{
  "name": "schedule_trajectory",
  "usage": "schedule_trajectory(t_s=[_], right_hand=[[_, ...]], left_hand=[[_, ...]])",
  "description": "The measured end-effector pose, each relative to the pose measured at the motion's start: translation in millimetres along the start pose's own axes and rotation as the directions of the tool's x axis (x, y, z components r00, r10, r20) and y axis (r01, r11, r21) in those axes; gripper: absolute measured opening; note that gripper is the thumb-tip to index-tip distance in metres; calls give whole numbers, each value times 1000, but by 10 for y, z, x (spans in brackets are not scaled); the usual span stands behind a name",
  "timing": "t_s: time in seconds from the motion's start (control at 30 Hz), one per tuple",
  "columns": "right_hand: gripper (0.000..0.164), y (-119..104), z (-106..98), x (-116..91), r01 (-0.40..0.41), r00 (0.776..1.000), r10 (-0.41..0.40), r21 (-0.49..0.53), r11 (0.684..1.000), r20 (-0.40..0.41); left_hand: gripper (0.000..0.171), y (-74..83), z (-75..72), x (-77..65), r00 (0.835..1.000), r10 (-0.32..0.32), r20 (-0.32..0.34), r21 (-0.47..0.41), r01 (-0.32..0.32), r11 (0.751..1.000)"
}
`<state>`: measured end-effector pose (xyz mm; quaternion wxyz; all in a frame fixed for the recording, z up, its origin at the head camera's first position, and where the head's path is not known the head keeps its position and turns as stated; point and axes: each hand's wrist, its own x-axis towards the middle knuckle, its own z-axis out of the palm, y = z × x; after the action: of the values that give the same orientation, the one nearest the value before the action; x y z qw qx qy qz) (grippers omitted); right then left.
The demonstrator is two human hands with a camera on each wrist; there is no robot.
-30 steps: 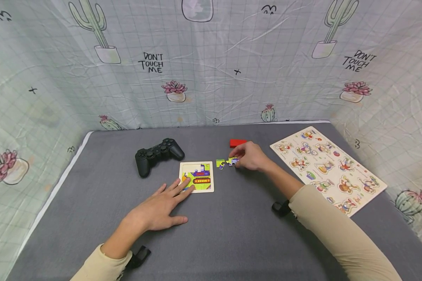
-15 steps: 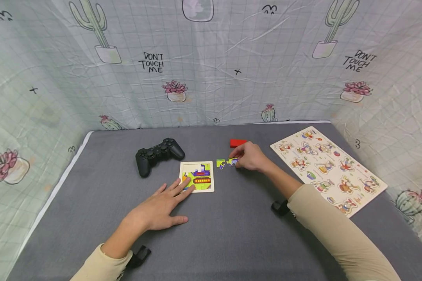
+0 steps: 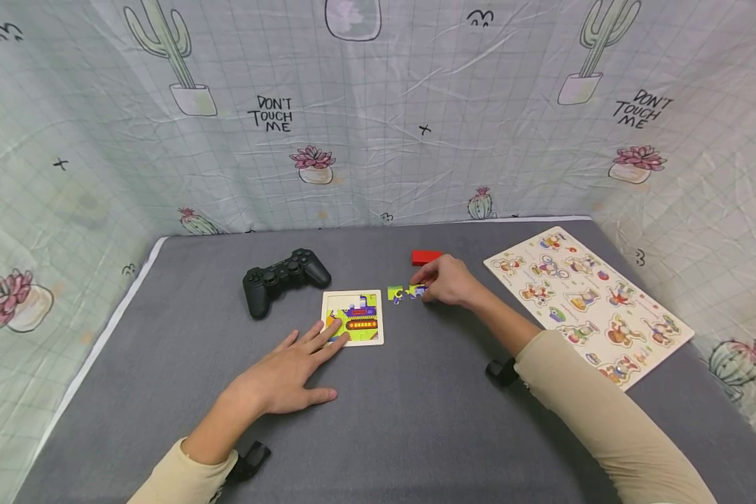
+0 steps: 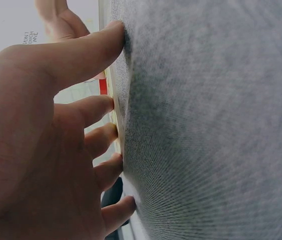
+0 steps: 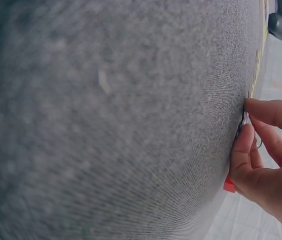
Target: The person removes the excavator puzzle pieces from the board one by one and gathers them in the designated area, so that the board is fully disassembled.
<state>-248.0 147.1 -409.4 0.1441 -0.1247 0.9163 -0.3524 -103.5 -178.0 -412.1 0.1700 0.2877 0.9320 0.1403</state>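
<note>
A small square wooden puzzle tray (image 3: 379,318) shows a purple and red bulldozer picture, with bare wood at its upper left. My left hand (image 3: 285,378) lies with spread fingers, its fingertips resting on the tray's lower left part. Right of the tray lies a green and purple puzzle piece (image 3: 395,293). Beside it, my right hand (image 3: 447,281) pinches a second purple and green puzzle piece (image 3: 417,290) between thumb and fingers, low over the cloth. In the right wrist view the right fingertips (image 5: 248,107) are right at the table surface, and the held piece is mostly hidden.
A black game controller (image 3: 286,278) lies behind and left of the tray. Just behind the right hand is a red block (image 3: 425,257). A large wooden animal puzzle board (image 3: 586,301) lies at the right. A patterned cloth (image 3: 378,126) hangs behind the grey table (image 3: 390,427).
</note>
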Motion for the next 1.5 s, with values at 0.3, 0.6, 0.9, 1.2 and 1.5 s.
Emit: schedule_trajectory(t_s=[0.3, 0.6, 0.9, 1.2, 1.5], right_hand=[[34, 58, -12, -8, -1, 1000, -1, 76, 997, 22], [36, 91, -13, -32, 8, 1000, -12, 161, 987, 21], [32, -25, 49, -86, 45, 997, -33, 183, 982, -68], [33, -279, 184, -64, 94, 994, -83, 200, 975, -65], [34, -532, 376, -14, 91, 996, -92, 160, 983, 1]], left_hand=[[88, 1, 0, 0, 1000, 1, -3, -1, -1, 1000], [88, -10, 9, 5, 1000, 1, -1, -3, -1, 1000], [88, -3, 0, 11, 1000, -9, 14, -7, 10, 1000], [88, -1, -7, 10, 1000, -22, 13, 4, 22, 1000], [88, 1, -5, 12, 999, -29, 15, 5, 29, 1000]])
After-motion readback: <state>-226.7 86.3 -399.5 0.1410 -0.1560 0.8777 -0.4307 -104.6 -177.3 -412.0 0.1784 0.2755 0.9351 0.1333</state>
